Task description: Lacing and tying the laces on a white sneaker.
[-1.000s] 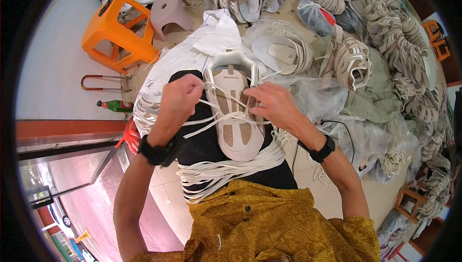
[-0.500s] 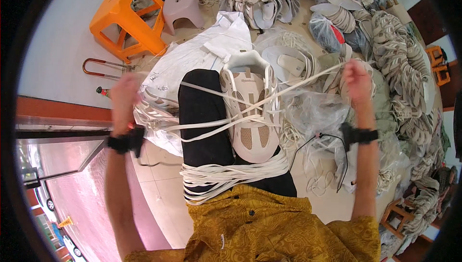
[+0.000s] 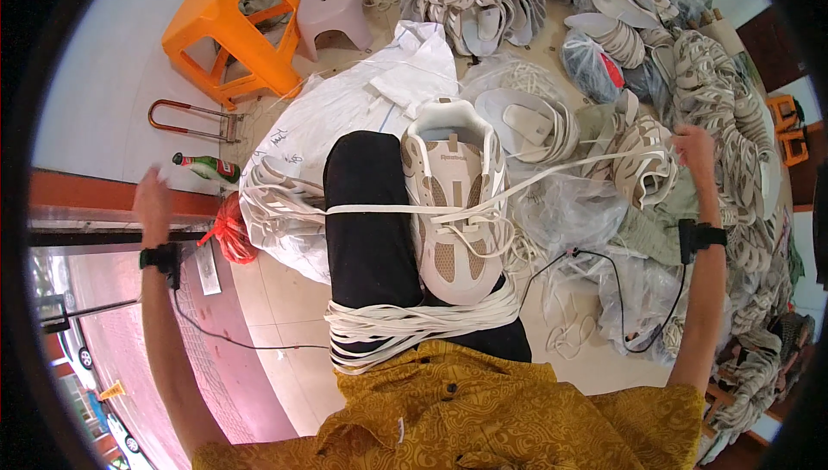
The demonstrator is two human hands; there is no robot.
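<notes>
A beige and white sneaker (image 3: 457, 267) rests on my black-clad lap, its toe towards me. Flat cream shoelaces (image 3: 552, 173) cross over its tongue and stretch out to both sides. Far out to the right, my right hand (image 3: 697, 149) is closed on one lace end, pulled taut. My left hand (image 3: 153, 201) is out at the far left with its fingers together; the other lace runs towards it across my leg, its end hard to see against the background. A thick bundle of loose cream laces (image 3: 423, 329) lies across my thighs, below the shoe.
A white sack (image 3: 345, 95) and stacked shoe uppers (image 3: 280, 190) lie ahead to the left, near a green bottle (image 3: 207, 167) and red plastic bag (image 3: 231, 230). Orange (image 3: 237, 34) and grey (image 3: 335, 9) stools stand behind. Shoe uppers (image 3: 724, 90) are heaped right; black cables hang from both wrist straps.
Both my hands have moved outward and apart, drawing the laces. The left lace now lies level across my leg, and the loop over the shoe's tongue has pulled in.
</notes>
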